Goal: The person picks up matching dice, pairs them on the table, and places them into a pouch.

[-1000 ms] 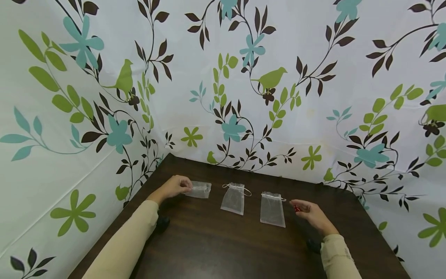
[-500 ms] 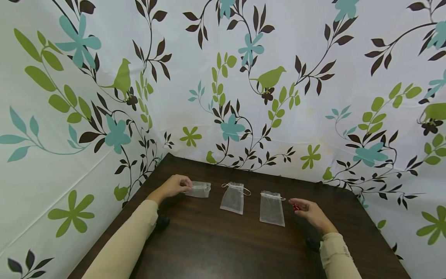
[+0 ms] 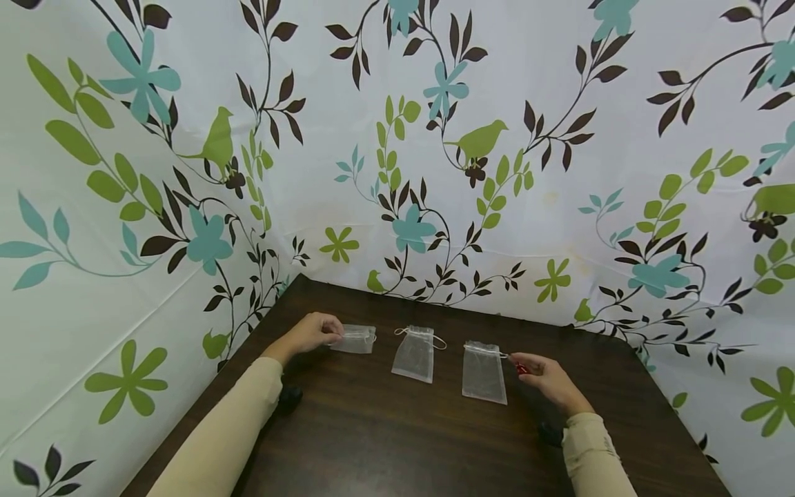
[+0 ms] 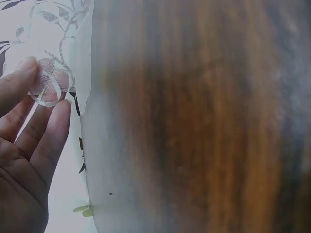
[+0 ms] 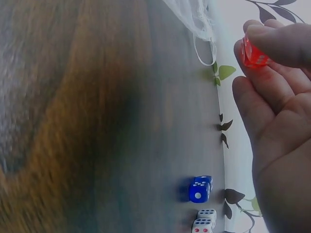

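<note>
My left hand point(image 3: 315, 331) pinches the edge of a sheer white drawstring pouch point(image 3: 359, 339) lying at the left of the table. In the left wrist view, the pouch's looped cord point(image 4: 47, 103) hangs between thumb and fingers. On the right, my right hand point(image 3: 551, 381) holds translucent red dice point(image 3: 522, 369) between thumb and fingers. The right wrist view shows the red dice point(image 5: 253, 54) close up, partly covered by the thumb. Close to these fingertips lies the cord end of the rightmost pouch point(image 3: 484, 374). A middle pouch point(image 3: 414, 355) lies flat between the two.
Blue dice point(image 5: 198, 190) and white dice point(image 5: 204, 224) sit on the dark wooden table point(image 3: 397, 442) near my right hand, seen only in the right wrist view. A white sheet point(image 3: 540, 200) printed with leaves and birds hangs behind the table and along its left side.
My right hand has shifted slightly left with the red dice, nearer to the rightmost pouch's cord. The left hand stays at the left pouch.
</note>
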The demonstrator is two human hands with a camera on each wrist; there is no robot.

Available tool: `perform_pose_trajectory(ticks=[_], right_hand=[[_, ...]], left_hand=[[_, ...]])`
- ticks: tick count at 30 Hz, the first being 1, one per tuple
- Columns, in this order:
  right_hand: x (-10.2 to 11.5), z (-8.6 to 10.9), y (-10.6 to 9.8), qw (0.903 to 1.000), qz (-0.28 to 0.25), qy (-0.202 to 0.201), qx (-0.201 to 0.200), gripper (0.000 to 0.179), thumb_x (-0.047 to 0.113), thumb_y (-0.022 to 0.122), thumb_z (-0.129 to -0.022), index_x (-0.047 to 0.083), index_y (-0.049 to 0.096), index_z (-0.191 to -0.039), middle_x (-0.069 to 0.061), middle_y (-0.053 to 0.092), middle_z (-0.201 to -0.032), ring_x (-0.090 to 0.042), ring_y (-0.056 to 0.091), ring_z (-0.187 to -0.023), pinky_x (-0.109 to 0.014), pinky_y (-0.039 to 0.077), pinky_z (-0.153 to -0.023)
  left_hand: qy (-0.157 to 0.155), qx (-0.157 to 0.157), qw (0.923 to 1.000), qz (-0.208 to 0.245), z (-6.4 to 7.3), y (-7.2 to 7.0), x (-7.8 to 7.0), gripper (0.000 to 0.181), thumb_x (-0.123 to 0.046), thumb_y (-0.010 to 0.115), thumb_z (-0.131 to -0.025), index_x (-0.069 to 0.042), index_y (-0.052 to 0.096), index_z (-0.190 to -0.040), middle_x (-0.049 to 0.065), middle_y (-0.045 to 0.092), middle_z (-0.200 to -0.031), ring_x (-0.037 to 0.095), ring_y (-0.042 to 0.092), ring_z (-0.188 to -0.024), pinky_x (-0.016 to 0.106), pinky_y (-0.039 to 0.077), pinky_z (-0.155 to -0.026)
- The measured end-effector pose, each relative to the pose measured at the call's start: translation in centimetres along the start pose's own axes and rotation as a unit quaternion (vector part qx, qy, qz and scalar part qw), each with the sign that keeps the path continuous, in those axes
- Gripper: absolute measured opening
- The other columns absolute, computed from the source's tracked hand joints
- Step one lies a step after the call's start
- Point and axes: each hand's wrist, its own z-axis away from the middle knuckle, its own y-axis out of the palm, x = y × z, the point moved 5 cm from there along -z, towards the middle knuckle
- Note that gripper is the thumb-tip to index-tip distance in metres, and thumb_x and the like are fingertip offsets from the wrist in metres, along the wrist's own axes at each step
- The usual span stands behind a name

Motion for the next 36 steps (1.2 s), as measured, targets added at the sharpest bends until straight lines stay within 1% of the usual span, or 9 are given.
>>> perform_pose_trajectory(ticks=[4, 9, 11, 17, 22, 26, 30, 34, 36], right_hand=[[-0.1, -0.2, 0.0, 1.0000, -0.006, -0.001, 0.000, 0.043, -0.006, 0.063, -0.096, -0.005, 0.057, -0.138, -0.027, 0.056, -0.141, -0.045, 0.049, -0.133, -0.034, 0.053, -0.094], [0.0, -0.4, 0.3, 1.0000, 0.004, -0.003, -0.002, 0.043, -0.007, 0.063, -0.096, -0.005, 0.057, -0.138, -0.026, 0.057, -0.140, -0.046, 0.050, -0.132, -0.037, 0.053, -0.094], [0.1, -0.5, 0.3, 0.9999, 0.011, -0.004, -0.002, 0.043, -0.007, 0.063, -0.096, -0.005, 0.057, -0.138, -0.026, 0.057, -0.140, -0.045, 0.051, -0.132, -0.037, 0.054, -0.094], [0.2, -0.7, 0.5, 1.0000, 0.003, -0.003, -0.002, 0.042, -0.007, 0.063, -0.095, -0.005, 0.057, -0.137, -0.027, 0.057, -0.140, -0.045, 0.052, -0.130, -0.036, 0.054, -0.094], [0.1, -0.8, 0.8, 1.0000, -0.003, 0.002, -0.002, 0.042, -0.007, 0.063, -0.096, -0.004, 0.058, -0.137, -0.025, 0.057, -0.140, -0.041, 0.053, -0.131, -0.033, 0.053, -0.094], [0.3, -0.9, 1.1, 1.0000, 0.004, -0.002, 0.002, 0.042, -0.007, 0.063, -0.095, -0.005, 0.058, -0.137, -0.026, 0.058, -0.139, -0.039, 0.054, -0.130, -0.036, 0.053, -0.095], [0.5, -1.0, 1.3, 1.0000, -0.002, -0.005, 0.007, 0.043, -0.007, 0.063, -0.096, -0.006, 0.057, -0.138, -0.028, 0.057, -0.139, -0.042, 0.052, -0.132, -0.040, 0.052, -0.097], [0.6, -1.2, 1.4, 0.9999, -0.012, 0.000, 0.011, 0.042, -0.007, 0.061, -0.096, -0.006, 0.056, -0.138, -0.028, 0.055, -0.141, -0.045, 0.048, -0.134, -0.041, 0.052, -0.098], [0.7, -1.2, 1.5, 0.9999, -0.011, 0.001, 0.012, 0.042, -0.006, 0.062, -0.097, -0.006, 0.055, -0.139, -0.027, 0.055, -0.142, -0.045, 0.047, -0.135, -0.041, 0.051, -0.098]], left_hand=[[0.004, 0.000, 1.0000, 0.000, 0.0, 0.0, 0.0, 0.005, -0.007, 0.077, -0.090, -0.010, 0.073, -0.091, 0.000, 0.074, -0.087, 0.013, 0.063, -0.079, 0.033, 0.052, -0.071], [0.005, 0.002, 1.0000, 0.002, 0.1, 0.0, -0.2, 0.005, -0.006, 0.077, -0.090, -0.010, 0.073, -0.091, -0.001, 0.073, -0.087, 0.014, 0.063, -0.079, 0.033, 0.052, -0.071], [0.005, 0.003, 1.0000, 0.003, 0.1, 0.0, -0.2, 0.005, -0.007, 0.077, -0.090, -0.010, 0.073, -0.091, -0.001, 0.073, -0.087, 0.013, 0.063, -0.079, 0.032, 0.052, -0.070], [0.010, 0.004, 0.9999, -0.004, 0.0, 0.0, -0.1, 0.005, -0.007, 0.077, -0.090, -0.009, 0.073, -0.092, -0.001, 0.073, -0.087, 0.013, 0.063, -0.079, 0.031, 0.052, -0.070], [0.005, 0.004, 0.9999, -0.013, -0.1, 0.0, 0.0, 0.005, -0.008, 0.078, -0.090, -0.010, 0.073, -0.092, -0.003, 0.073, -0.087, 0.012, 0.063, -0.080, 0.032, 0.052, -0.071], [0.003, 0.003, 0.9999, -0.016, -0.1, 0.1, -0.1, 0.005, -0.008, 0.078, -0.090, -0.012, 0.074, -0.091, -0.003, 0.073, -0.087, 0.013, 0.063, -0.080, 0.033, 0.051, -0.072], [0.009, 0.001, 0.9999, -0.015, 0.0, 0.1, -0.2, 0.005, -0.009, 0.078, -0.089, -0.012, 0.074, -0.091, -0.002, 0.073, -0.087, 0.014, 0.062, -0.080, 0.034, 0.050, -0.071], [0.015, -0.001, 0.9998, -0.012, 0.1, 0.1, -0.2, 0.005, -0.009, 0.078, -0.089, -0.011, 0.074, -0.091, -0.001, 0.073, -0.087, 0.014, 0.062, -0.079, 0.034, 0.050, -0.070], [0.012, -0.002, 0.9999, -0.011, 0.1, 0.1, -0.1, 0.005, -0.009, 0.078, -0.089, -0.011, 0.074, -0.091, -0.002, 0.073, -0.087, 0.013, 0.062, -0.080, 0.034, 0.050, -0.071]])
